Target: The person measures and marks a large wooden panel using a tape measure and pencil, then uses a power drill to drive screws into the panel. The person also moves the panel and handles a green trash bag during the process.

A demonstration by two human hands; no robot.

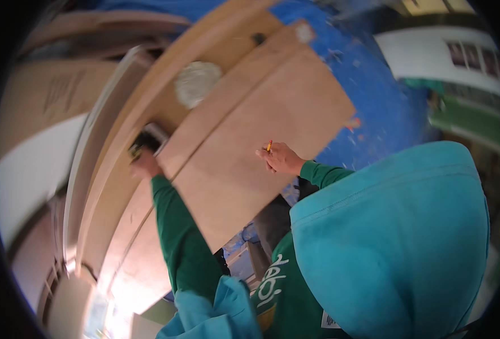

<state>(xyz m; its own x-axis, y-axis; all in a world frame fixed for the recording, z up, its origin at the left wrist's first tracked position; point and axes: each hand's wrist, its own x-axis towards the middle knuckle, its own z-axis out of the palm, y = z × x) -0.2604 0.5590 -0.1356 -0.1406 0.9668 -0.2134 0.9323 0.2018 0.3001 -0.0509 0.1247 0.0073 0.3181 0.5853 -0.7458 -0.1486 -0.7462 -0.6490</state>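
Note:
My right hand (284,159) is closed above the wooden board (250,130). A short yellow-orange pencil (269,146) sticks up from its fingers. My left hand (146,165) reaches to the far left, past the board's long edge. Its fingers are on a dark, boxy thing (148,140) with a pale side, too blurred to name more exactly. That thing rests on the wooden surface behind the board. Farther along the same surface lies a round, clear, shiny object (198,85).
A small dark piece (258,38) sits near the board's far end. Blue sheeting (368,107) covers the floor beyond. A large cardboard box (57,96) and a pale panel edge (100,118) stand on the left. At the far right is a white panel (419,53).

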